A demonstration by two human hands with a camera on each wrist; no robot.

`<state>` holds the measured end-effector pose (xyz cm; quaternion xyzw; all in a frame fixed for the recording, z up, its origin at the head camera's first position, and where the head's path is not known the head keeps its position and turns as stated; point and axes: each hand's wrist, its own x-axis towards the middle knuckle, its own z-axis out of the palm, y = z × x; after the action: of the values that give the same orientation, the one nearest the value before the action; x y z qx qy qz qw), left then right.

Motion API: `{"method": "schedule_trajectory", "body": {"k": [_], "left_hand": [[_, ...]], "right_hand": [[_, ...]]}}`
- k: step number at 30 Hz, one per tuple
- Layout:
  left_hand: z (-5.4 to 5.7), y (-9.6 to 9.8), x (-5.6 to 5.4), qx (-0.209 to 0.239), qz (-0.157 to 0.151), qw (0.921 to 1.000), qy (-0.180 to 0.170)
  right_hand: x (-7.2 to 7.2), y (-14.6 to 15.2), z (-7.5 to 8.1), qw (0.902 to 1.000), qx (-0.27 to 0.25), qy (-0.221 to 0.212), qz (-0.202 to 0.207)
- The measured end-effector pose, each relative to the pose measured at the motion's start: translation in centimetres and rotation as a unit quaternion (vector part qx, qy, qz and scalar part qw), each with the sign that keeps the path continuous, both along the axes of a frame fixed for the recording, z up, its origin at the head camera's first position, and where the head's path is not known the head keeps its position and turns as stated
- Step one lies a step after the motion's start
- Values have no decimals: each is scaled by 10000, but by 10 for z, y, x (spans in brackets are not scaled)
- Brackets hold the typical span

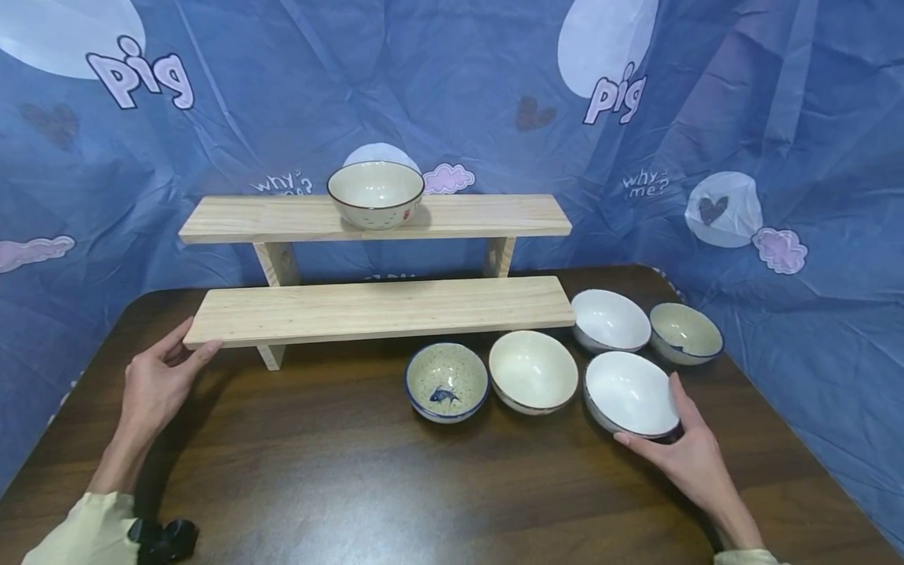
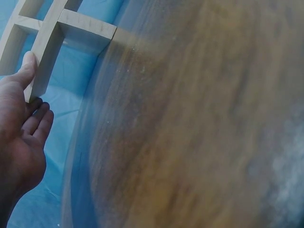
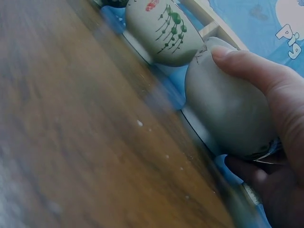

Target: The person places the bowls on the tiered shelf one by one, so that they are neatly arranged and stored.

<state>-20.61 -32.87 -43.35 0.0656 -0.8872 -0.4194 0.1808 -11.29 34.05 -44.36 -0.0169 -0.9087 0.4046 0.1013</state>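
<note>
My left hand (image 1: pixel 157 383) holds the left end of the lower board of a two-tier wooden shelf (image 1: pixel 381 310). In the left wrist view the thumb lies on the board's front edge and the other fingers are by its end. At the right, my right hand (image 1: pixel 688 451) grips a white bowl (image 1: pixel 631 392) by its near right side, thumb at the front and fingers round the side. The right wrist view shows the outer wall of this bowl (image 3: pixel 223 99) between thumb and fingers. A cream bowl (image 1: pixel 533 370) stands just left of it.
A blue-rimmed bowl with a fish (image 1: pixel 446 382) stands in front of the shelf. Behind the held bowl are another white bowl (image 1: pixel 610 320) and a speckled bowl (image 1: pixel 685 333). One dark-rimmed bowl (image 1: pixel 376 195) sits on the upper board. A blue cloth (image 1: pixel 452 94) hangs behind the dark table (image 1: pixel 339 479).
</note>
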Motion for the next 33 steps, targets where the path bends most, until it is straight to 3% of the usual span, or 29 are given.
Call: {"method": "schedule_trajectory", "body": {"k": [15,21,33], "left_hand": [[0,0,1,-15,-49,10000,-43],[1,0,0,-32,-35,10000,-20],[2,0,0,-100,1,9998,-153]], "right_hand": [[6,0,4,9988,-79,112,-464],[7,-1,9,9976,-247,385,-520],[0,-7,36,9965,-323,696,-319]]}}
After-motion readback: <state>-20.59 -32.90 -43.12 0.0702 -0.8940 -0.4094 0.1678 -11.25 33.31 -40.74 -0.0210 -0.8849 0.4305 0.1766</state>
